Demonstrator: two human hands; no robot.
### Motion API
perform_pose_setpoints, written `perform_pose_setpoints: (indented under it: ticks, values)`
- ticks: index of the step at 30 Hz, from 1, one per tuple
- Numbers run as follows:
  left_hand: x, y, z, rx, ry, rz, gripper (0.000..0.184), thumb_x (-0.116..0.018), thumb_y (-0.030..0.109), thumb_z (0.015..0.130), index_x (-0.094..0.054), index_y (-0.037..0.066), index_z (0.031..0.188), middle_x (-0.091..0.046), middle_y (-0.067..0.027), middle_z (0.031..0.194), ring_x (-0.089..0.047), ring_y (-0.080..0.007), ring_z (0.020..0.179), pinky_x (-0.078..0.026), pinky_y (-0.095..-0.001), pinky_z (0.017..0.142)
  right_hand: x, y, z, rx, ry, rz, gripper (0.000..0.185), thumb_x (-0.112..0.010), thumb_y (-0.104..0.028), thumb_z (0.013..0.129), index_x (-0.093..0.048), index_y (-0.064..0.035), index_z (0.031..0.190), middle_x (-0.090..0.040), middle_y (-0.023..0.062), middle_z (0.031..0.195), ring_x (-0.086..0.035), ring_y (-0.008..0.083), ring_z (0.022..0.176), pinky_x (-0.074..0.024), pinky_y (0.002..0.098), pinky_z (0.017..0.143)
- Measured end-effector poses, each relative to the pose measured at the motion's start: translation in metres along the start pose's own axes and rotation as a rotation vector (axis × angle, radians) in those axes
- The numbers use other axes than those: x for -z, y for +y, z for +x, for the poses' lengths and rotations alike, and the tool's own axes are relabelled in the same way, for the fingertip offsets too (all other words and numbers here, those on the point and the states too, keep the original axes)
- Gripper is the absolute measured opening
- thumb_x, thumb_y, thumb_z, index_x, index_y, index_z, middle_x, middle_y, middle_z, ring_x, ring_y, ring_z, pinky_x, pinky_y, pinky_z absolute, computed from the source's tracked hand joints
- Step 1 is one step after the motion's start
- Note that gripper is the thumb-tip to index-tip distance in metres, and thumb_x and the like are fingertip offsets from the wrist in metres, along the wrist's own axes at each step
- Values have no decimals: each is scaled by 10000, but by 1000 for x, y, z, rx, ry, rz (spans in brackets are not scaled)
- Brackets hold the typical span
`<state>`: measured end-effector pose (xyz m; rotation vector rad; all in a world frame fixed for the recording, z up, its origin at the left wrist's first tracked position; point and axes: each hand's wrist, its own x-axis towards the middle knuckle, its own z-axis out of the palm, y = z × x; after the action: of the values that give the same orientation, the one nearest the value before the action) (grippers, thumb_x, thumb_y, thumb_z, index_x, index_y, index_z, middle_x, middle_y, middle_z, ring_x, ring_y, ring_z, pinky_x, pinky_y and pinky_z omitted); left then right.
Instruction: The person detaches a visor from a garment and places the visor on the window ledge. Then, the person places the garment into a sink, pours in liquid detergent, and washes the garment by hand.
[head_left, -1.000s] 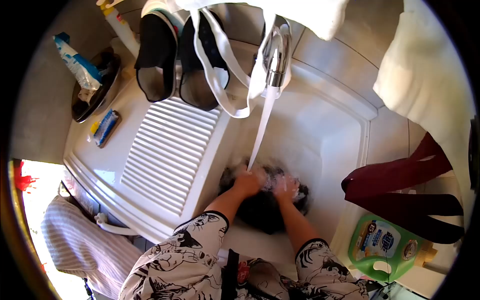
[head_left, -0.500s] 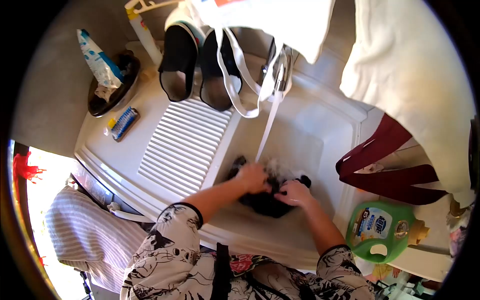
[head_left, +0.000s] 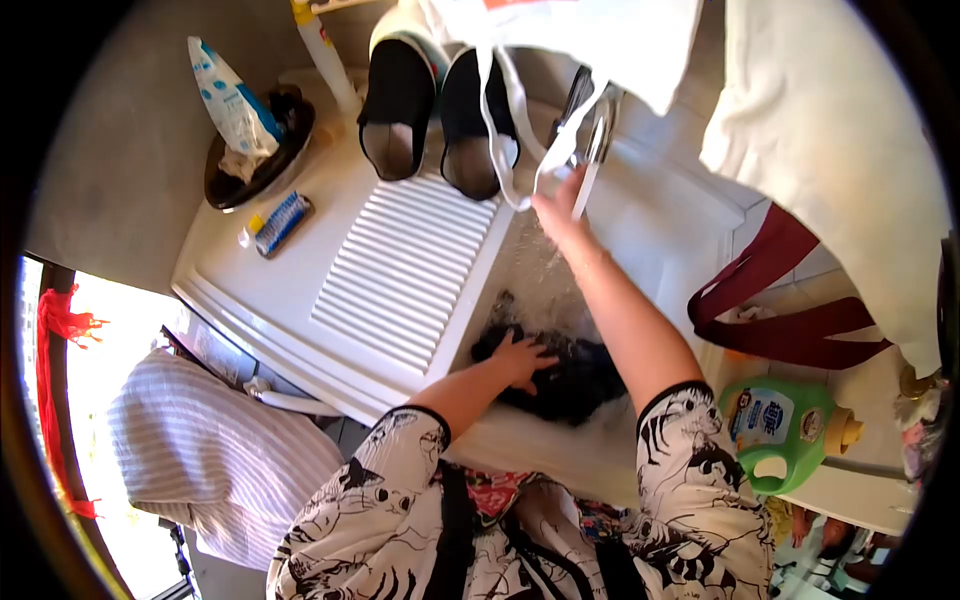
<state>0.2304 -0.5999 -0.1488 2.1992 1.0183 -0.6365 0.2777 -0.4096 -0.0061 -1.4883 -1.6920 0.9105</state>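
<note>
A wet, bunched black cloth [head_left: 575, 385] lies in the white sink [head_left: 660, 240]; its exact kind is unclear. My left hand [head_left: 518, 360] rests on it with the fingers spread. Under the chrome faucet [head_left: 600, 130], my right hand [head_left: 562, 215] reaches up to the running water, thumb and a finger apart, beside a hanging white strap [head_left: 497, 140]. Part of its fingers is hard to make out. Water splashes down below this hand, and whitish foam or water surrounds the cloth.
A ribbed washboard [head_left: 405, 270] adjoins the sink, with black shoes [head_left: 398, 105] behind it. A blue brush [head_left: 283, 224] and a dark bowl [head_left: 262, 180] holding a packet stand left. Right are a green detergent jug [head_left: 785, 430], hanging white cloth [head_left: 820, 150] and maroon straps [head_left: 740, 275].
My right hand has left the black cloth and risen to the faucet's stream. My left hand has opened flat on the cloth. The view has shifted slightly.
</note>
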Motion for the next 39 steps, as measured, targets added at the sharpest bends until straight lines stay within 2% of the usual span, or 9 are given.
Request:
perform_pose_setpoints:
  ticks: [3, 9, 11, 16, 24, 26, 30, 33, 39]
  values:
    - [18, 8, -9, 34, 7, -5, 934, -632, 620, 722, -149, 324, 1464, -96, -31, 1540, -74, -291, 1412, -65, -650, 1059, -4, -5, 9, 69, -5, 50, 1016, -604, -194, 718, 104, 154, 1359, 106, 369, 1439, 127, 400, 1380, 7, 385, 1133]
    - [19, 12, -1, 56, 33, 107, 1144, -720, 642, 596, -91, 271, 1476, 14, -86, 1544, -20, -326, 1411, -59, -730, 996, 48, 112, -93, 16, -90, -383, 757, -578, -455, 825, -233, -205, 1450, -56, 175, 1526, -87, 372, 1399, -89, 674, 1023]
    - [18, 16, -1, 65, 25, 84, 1180, -732, 642, 575, -76, 259, 1478, 15, -94, 1542, -22, -332, 1409, -71, -738, 986, 48, 166, -173, -299, -275, -676, 820, -531, -623, 805, -237, -210, 1449, -33, 144, 1532, 6, 443, 1379, -104, 726, 976]
    - [15, 19, 4, 84, 10, 61, 1235, -762, 626, 538, -59, 244, 1479, -10, -103, 1541, -102, -367, 1390, -114, -752, 964, 51, 175, -254, -288, -522, -772, 880, -574, -662, 748, -256, -223, 1440, -57, 148, 1522, 12, 407, 1386, -173, 735, 947]
    - [4, -1, 65, 231, 454, -220, 700, -749, 404, 665, -479, 187, 1274, -561, -129, 1197, -534, -316, 1109, -434, -456, 890, 32, 298, -139, -191, -54, -923, 289, -546, -174, 769, -642, -87, 1027, -591, 158, 1113, -529, 379, 1021, -436, 477, 869]
    - [8, -8, 64, 227, 695, -140, 657, -741, 394, 682, -504, 179, 1256, -579, -135, 1169, -545, -326, 1090, -446, -449, 877, 49, 215, -110, -357, -181, -839, 267, -562, -156, 769, -643, -67, 1009, -614, 201, 1031, -580, 421, 879, -476, 442, 818]
    - [50, -35, 42, 306, 429, -465, 587, -723, 379, 708, -541, 142, 1214, -594, -143, 1157, -553, -324, 1078, -443, -423, 897, 60, 314, -94, -291, 28, -322, 284, -492, -171, 825, -619, -11, 1023, -636, 204, 966, -611, 338, 894, -483, 395, 790]
    - [82, -35, 20, 321, 362, -569, 500, -706, 342, 720, -580, 150, 1165, -601, -142, 1152, -559, -321, 1061, -453, -414, 883, 96, 239, -120, -499, 205, 314, 288, -501, -152, 818, -616, 32, 1009, -650, 133, 935, -606, 272, 887, -465, 363, 821]
    - [187, 9, -87, 54, 753, -438, 291, -668, 226, 724, -664, 141, 1003, -645, -128, 993, -598, -332, 909, -486, -400, 767, 156, 171, -165, -187, 522, 714, 269, -523, -92, 835, -554, 19, 1078, -604, 86, 1006, -598, 191, 902, -488, 319, 794]
